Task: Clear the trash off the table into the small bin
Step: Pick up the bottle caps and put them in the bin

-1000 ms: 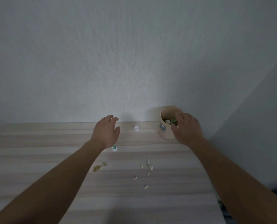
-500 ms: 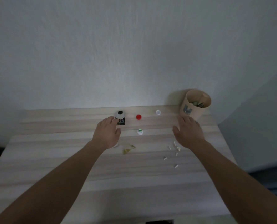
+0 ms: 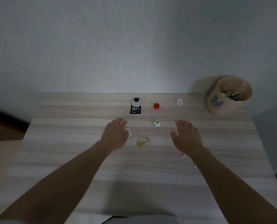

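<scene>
A small tan bin stands at the table's far right corner with green scraps inside. On the light wood table lie a red cap, a white cap, a green-and-white cap, a black-and-white carton and a yellow wrapper. My left hand hovers flat just left of the wrapper, partly covering a clear scrap. My right hand hovers open right of the green cap, well short of the bin. Small white bits peek out beside my right wrist.
A pale wall runs right behind the table's far edge. The table's left edge drops to a dark wooden floor. To the right of the table stands a grey surface.
My right hand has left the bin and come back toward the table's middle. The view has pulled back, so the carton, red cap and whole table now show.
</scene>
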Demonstrator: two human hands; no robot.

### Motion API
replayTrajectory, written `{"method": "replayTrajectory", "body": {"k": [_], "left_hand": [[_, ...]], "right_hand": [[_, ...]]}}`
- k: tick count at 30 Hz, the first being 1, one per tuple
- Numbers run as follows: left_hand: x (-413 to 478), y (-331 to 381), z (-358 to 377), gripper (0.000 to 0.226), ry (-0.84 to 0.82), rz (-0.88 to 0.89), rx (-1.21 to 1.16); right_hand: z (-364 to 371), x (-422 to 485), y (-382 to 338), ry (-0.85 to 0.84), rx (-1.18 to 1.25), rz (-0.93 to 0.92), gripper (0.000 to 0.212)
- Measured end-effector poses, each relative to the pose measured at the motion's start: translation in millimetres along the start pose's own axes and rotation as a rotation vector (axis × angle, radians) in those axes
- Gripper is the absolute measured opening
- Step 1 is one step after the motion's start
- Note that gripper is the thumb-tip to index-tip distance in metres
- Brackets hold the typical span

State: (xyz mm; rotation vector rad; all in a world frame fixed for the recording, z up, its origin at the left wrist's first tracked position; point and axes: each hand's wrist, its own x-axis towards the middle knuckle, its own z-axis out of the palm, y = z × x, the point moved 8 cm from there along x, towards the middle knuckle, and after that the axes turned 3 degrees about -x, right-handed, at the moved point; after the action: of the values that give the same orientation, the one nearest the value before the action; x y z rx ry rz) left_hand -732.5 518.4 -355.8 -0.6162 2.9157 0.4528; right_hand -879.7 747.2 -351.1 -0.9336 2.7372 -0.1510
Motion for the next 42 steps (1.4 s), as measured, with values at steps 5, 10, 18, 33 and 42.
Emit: {"method": "replayTrajectory", "body": {"k": [5,10,18,33,42], "left_hand": [[6,-7,28,0.041,-0.049,0.001,0.003],[24,-20,54,0.042,-0.123,-0.005,-0.032],[53,-27,91,0.046,-0.263,0.062,-0.035],[63,-46,100,0.016,-0.331,0.041,-0.204],[73,-33,84,0.022,-0.264,0.048,-0.286]], "right_hand": [[48,15,-22,-0.139,0.028,-0.033,0.052],[84,16,-64,-0.225,0.048,-0.083,0.050],[118,25,-102,-0.239,0.081,-0.021,0.046],[141,34,-113,-0.267,0.263,0.071,0.014],[105,39,-74,-0.222,0.283,0.175,0.023]]}}
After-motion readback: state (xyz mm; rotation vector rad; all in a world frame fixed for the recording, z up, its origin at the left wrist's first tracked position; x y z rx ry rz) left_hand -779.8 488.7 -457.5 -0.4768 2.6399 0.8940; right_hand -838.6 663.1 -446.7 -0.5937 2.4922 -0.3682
